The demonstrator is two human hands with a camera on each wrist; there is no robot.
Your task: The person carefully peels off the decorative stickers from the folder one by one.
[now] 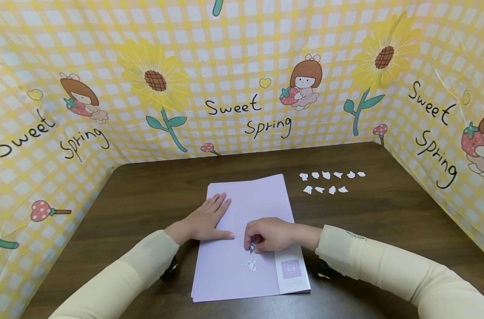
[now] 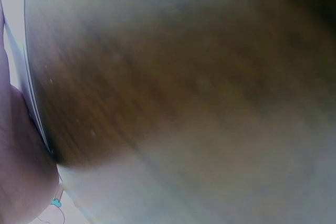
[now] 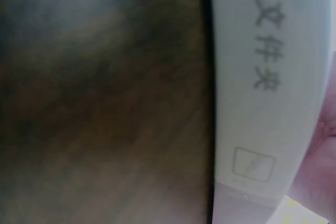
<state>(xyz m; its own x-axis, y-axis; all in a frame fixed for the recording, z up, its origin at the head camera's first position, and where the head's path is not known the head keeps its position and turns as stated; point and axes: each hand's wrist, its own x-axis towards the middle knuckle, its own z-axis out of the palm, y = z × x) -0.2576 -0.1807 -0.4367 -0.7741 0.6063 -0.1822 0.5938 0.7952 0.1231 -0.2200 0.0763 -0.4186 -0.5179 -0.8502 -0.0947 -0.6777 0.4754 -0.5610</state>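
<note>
A lilac file folder lies on the dark wooden table, with printed characters on its pale side strip in the right wrist view. My left hand rests flat on the folder's left part, fingers spread. Over the folder's middle, my right hand has its fingers curled, pinching a small dark-and-white sticker at the folder's surface. Just below it is another small sticker, white and grey, on the folder. Both wrist views are blurred and show only part of each hand.
Several small white irregular cutouts lie in two rows on the table, right of the folder. A yellow checked cloth with flowers and lettering stands behind and at both sides of the table.
</note>
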